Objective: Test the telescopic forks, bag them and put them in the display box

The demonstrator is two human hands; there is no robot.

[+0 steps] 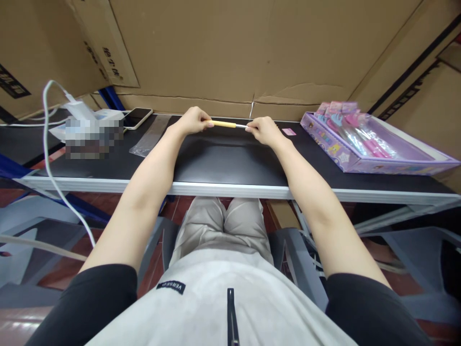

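Observation:
Both my hands hold a slim back scratcher with a yellow handle (224,124) and a thin silver rod, level above the black table. My left hand (194,120) pinches the handle's left end between thumb and fingers. On the other side, my right hand (264,130) is closed on the silver rod. Small yellow prongs just show past the right knuckles; the rest of that end is hidden behind the hand. A small pink card (288,131) lies on the table to the right of my right hand. A clear plastic sleeve (144,148) lies near my left forearm.
At the right is a purple box (389,166) with several bagged pink and blue items. A phone (138,117), a white charger (81,111) and its cable (48,158) are at the left. Cardboard (230,53) walls the back; the table has a metal front edge (230,190).

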